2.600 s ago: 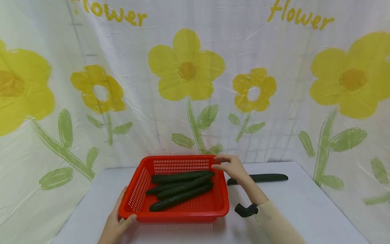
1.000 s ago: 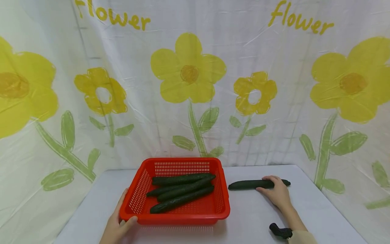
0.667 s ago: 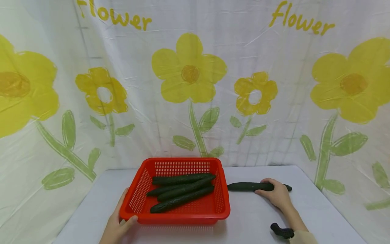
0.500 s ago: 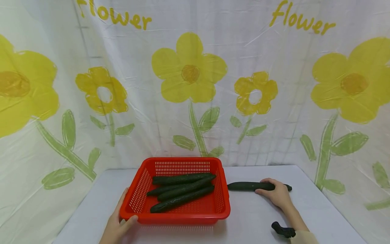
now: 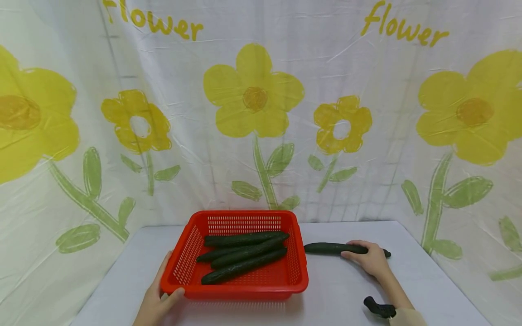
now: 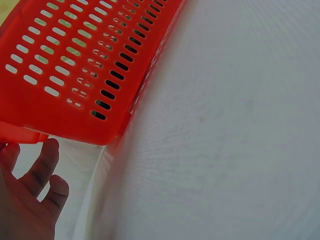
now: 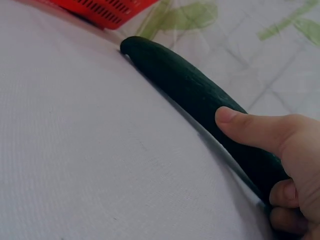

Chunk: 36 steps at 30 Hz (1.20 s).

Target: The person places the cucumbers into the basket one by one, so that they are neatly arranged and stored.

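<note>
A red plastic basket (image 5: 244,289) with slotted walls stands on the table, and several dark green cucumbers (image 5: 244,265) lie inside it. At its near left corner my left hand (image 5: 157,296) holds the rim, thumb over the front edge and fingers along the left side. The left wrist view shows curled fingers (image 6: 46,160) below the basket's rim. To the right of the basket, one more cucumber (image 5: 326,247) lies lengthwise on the table. My right hand (image 5: 373,259) grips this cucumber near its right end. In the right wrist view the thumb (image 7: 240,125) presses its side and fingers curl round it.
The white-covered table (image 5: 334,290) ends at a hanging curtain (image 5: 195,136) printed with yellow flowers. A black device (image 5: 380,309) is worn on the right wrist. The loose cucumber's left tip lies close to the basket's right wall.
My right hand has left the basket's right rim and taken hold of the loose cucumber, which has shifted very slightly. My left hand stays on the basket. The view has tilted a little.
</note>
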{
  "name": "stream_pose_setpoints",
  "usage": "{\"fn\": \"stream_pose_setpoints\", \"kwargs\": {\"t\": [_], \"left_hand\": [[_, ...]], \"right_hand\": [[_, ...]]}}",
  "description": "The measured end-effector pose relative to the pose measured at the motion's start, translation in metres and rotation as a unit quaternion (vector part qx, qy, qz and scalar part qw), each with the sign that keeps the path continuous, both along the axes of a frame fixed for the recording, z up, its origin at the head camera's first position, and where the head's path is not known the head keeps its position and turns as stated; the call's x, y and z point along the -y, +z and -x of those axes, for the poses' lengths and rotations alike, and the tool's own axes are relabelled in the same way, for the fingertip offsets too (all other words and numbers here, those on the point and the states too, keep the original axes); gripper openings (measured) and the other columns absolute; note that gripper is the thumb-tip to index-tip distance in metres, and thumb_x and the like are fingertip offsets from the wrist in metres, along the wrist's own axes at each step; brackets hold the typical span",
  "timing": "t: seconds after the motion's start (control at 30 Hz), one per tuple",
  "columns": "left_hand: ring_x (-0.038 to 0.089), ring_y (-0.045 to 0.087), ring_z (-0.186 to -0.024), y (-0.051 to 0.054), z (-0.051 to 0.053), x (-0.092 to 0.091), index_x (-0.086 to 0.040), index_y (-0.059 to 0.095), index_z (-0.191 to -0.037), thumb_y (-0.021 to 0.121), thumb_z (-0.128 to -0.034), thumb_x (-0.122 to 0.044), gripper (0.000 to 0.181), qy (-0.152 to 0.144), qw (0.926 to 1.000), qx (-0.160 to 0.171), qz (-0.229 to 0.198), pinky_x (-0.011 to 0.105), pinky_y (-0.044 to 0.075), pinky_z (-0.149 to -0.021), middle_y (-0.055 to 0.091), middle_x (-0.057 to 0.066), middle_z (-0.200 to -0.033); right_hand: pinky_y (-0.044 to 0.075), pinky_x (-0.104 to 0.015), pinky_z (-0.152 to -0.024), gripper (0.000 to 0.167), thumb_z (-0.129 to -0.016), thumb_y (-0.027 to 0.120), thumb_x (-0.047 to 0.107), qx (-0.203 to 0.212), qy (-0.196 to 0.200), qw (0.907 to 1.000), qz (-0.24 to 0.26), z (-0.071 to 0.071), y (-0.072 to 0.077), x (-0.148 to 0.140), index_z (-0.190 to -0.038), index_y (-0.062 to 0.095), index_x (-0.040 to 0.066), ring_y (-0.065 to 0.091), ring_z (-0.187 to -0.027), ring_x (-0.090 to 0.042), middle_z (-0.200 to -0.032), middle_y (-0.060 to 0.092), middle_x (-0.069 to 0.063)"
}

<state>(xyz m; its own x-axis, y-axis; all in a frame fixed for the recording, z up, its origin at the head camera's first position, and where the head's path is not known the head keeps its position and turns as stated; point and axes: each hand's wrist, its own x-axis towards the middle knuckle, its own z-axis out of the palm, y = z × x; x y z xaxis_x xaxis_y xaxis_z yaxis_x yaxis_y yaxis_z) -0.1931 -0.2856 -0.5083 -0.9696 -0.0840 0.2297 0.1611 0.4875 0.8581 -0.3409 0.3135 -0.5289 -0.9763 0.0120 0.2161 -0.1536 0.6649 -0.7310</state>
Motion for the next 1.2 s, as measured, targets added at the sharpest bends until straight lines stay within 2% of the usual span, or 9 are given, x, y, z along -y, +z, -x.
{"fn": "stream_pose_setpoints", "kwargs": {"t": [0.2, 0.8, 1.0, 1.2], "left_hand": [[-0.02, 0.04, -0.124, 0.001, 0.0, -0.001, -0.033, 0.009, -0.172, 0.067, -0.1029, -0.028, 0.091, 0.002, 1.0, 0.005, 0.006, 0.023, 0.05, -0.093, 0.027, 0.013, -0.174], [-0.021, 0.038, -0.122, 0.002, 0.001, -0.002, -0.028, 0.01, -0.173, 0.067, -0.103, -0.029, 0.09, 0.003, 0.9999, 0.01, 0.004, 0.023, 0.051, -0.092, 0.027, 0.014, -0.174], [-0.02, 0.039, -0.123, 0.003, 0.001, -0.002, -0.03, 0.008, -0.172, 0.067, -0.1038, -0.031, 0.09, 0.005, 0.9997, 0.022, 0.001, 0.024, 0.05, -0.094, 0.026, 0.012, -0.175], [-0.018, 0.043, -0.121, 0.001, 0.001, -0.001, -0.026, 0.01, -0.173, 0.067, -0.103, -0.028, 0.09, 0.001, 0.9999, 0.012, -0.003, 0.023, 0.051, -0.09, 0.028, 0.015, -0.173]], "right_hand": [[0.039, -0.067, -0.113, 0.059, -0.085, 0.088, 0.048, 0.015, -0.004, 0.9998, 0.015, -0.001, 0.0, 0.001, -0.127, 0.077, 0.008, 0.052, -0.138, -0.052, -0.141, 0.065, -0.026], [0.04, -0.064, -0.113, 0.062, -0.083, 0.09, 0.048, -0.001, -0.022, 0.9995, 0.023, -0.002, -0.002, 0.003, -0.128, 0.077, 0.008, 0.055, -0.136, -0.05, -0.139, 0.067, -0.024], [0.038, -0.064, -0.114, 0.065, -0.082, 0.091, 0.049, -0.004, -0.028, 0.9992, 0.027, -0.003, 0.003, 0.004, -0.13, 0.077, 0.008, 0.053, -0.138, -0.05, -0.141, 0.066, -0.025], [0.04, -0.063, -0.113, 0.066, -0.08, 0.091, 0.05, -0.012, -0.036, 0.9987, 0.035, -0.005, 0.011, 0.006, -0.129, 0.076, 0.007, 0.054, -0.136, -0.05, -0.14, 0.066, -0.025]]}}
